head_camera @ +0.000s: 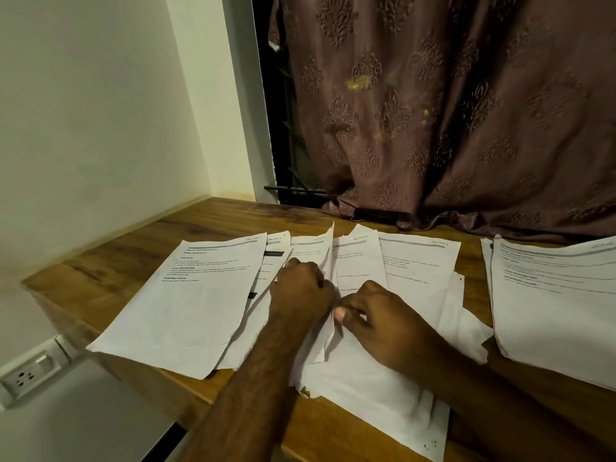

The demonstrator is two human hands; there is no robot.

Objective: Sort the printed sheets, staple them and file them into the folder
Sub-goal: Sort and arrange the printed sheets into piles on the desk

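Left hand (301,288) and right hand (376,315) pinch a raised sheet (328,261) between curled fingers | printed sheets (200,295) fan out beneath on the bench (100,278) | thin, limp, tear-prone paper: best gripped at an edge.

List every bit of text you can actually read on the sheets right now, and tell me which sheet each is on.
"SECTION 2": top right corner of the middle sheet, which the right hand pinches.
"SECTION 4", faint: top corner of the second sheet from the left.
"SECTION", number blurred: top right corner of the leftmost sheet.
"SECTION 2", likely: sheet right of the middle.
Headings, body lines and the far right stack: too blurred to read.
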